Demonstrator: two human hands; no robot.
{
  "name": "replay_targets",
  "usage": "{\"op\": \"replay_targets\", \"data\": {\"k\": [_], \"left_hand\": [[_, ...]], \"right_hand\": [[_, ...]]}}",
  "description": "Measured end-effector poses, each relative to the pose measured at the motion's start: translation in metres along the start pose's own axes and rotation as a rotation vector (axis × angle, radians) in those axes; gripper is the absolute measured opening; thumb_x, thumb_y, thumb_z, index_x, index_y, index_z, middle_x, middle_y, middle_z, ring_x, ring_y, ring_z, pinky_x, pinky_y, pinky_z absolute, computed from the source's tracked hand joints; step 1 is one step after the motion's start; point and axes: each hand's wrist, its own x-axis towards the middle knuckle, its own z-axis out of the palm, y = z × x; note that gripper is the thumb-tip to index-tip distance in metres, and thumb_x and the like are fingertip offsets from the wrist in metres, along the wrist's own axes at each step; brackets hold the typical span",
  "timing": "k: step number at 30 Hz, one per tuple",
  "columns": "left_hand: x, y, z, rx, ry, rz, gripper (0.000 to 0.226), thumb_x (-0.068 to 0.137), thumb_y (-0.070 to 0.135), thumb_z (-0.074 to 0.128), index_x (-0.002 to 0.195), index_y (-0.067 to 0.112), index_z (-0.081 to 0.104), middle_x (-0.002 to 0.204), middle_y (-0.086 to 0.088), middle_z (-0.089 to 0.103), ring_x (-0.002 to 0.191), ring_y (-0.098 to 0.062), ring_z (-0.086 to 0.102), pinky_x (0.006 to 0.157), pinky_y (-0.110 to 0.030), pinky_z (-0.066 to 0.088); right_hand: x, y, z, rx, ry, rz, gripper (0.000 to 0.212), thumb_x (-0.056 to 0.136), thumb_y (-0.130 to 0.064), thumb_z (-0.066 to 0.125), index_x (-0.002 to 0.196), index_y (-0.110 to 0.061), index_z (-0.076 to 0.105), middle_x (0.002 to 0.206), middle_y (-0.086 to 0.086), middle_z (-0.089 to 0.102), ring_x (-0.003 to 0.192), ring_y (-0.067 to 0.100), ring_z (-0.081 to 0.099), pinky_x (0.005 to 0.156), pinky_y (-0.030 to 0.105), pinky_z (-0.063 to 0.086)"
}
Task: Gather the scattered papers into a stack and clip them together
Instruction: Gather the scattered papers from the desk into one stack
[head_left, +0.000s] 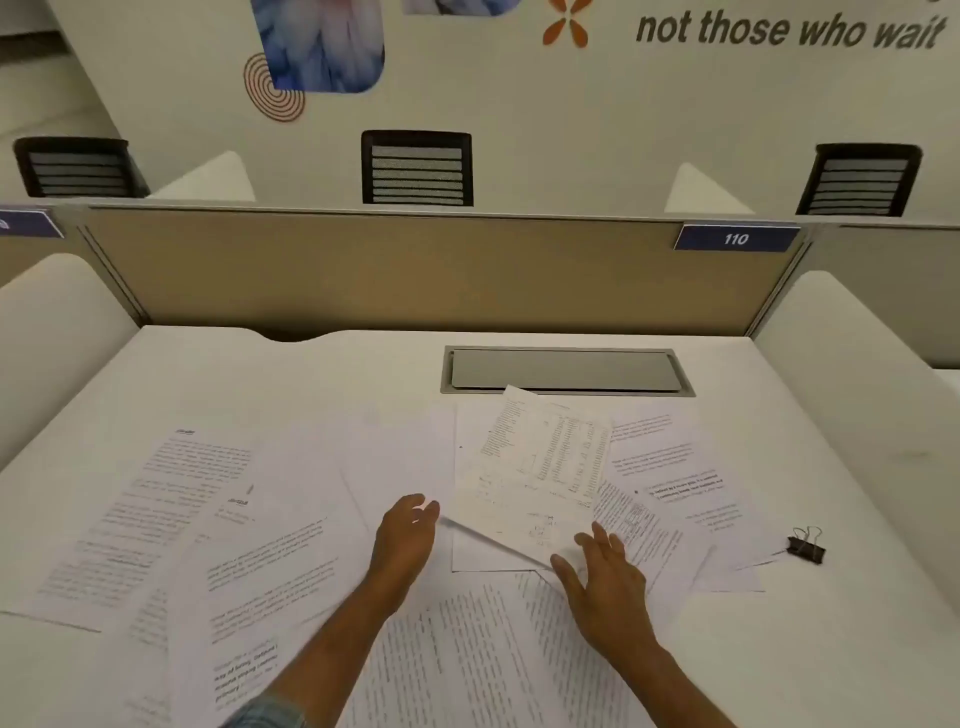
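Several printed white papers (223, 519) lie scattered and overlapping across the white desk (831, 649). One sheet with a table of figures (540, 467) is lifted off the pile at its near edge. My left hand (405, 535) pinches that sheet's near left corner. My right hand (605, 571) touches the same sheet's near right corner, fingers spread, thumb under the edge. A black binder clip (806, 546) rests on the desk at the right, on the corner of a sheet, apart from both hands.
A grey cable hatch (566, 370) is set into the desk behind the papers. A tan partition (415, 270) with a blue label "110" closes the far side. White side dividers (857, 364) flank the desk. Black chair backs stand beyond.
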Motion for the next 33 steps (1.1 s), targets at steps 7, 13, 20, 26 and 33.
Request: {"op": "replay_targets", "data": {"k": [7,13,20,26,33], "left_hand": [[0.033,0.004,0.023,-0.012,0.022,-0.078,0.051,0.100,0.029,0.060,0.146,0.012,0.046,0.151,-0.012,0.052,0.133,-0.032,0.053,0.108,-0.041,0.045],[0.048,0.007,0.035,-0.002,0.070,-0.056,0.045,0.094,0.023,0.068,0.136,0.013,0.056,0.139,-0.012,0.062,0.113,-0.032,0.066,0.100,-0.043,0.056],[0.052,0.008,0.037,-0.130,0.027,-0.112,0.029,0.094,0.007,0.066,0.123,0.008,0.065,0.099,-0.004,0.073,0.073,-0.024,0.072,0.061,-0.027,0.059],[0.025,0.006,0.028,-0.517,-0.051,-0.375,0.018,0.091,-0.001,0.068,0.108,0.005,0.068,0.098,-0.018,0.074,0.069,-0.024,0.067,0.055,-0.030,0.056],[0.009,-0.010,0.036,-0.468,-0.121,-0.382,0.013,0.091,0.003,0.069,0.103,0.008,0.069,0.098,-0.017,0.076,0.071,-0.026,0.070,0.058,-0.031,0.057]], "right_hand": [[0.005,0.005,0.011,-0.011,-0.024,0.051,0.137,0.052,-0.093,-0.026,0.152,-0.023,0.038,0.168,-0.001,0.020,0.157,0.022,0.009,0.126,0.044,0.009],[0.004,0.003,0.010,-0.022,-0.030,0.062,0.138,0.050,-0.092,-0.028,0.150,-0.026,0.040,0.168,-0.005,0.018,0.157,0.019,0.006,0.126,0.043,0.007],[0.006,-0.002,0.002,0.217,0.087,0.098,0.071,0.091,-0.067,0.037,0.146,-0.022,0.044,0.160,0.001,0.038,0.150,0.022,0.032,0.124,0.045,0.023],[0.023,-0.020,-0.025,0.838,0.234,0.460,0.062,0.094,-0.035,0.067,0.147,-0.017,0.040,0.138,0.012,0.059,0.122,0.031,0.058,0.101,0.042,0.051],[0.040,-0.006,-0.036,1.084,-0.010,0.579,0.040,0.094,-0.002,0.064,0.134,-0.008,0.061,0.118,0.010,0.070,0.092,0.022,0.066,0.073,0.035,0.056]]}}
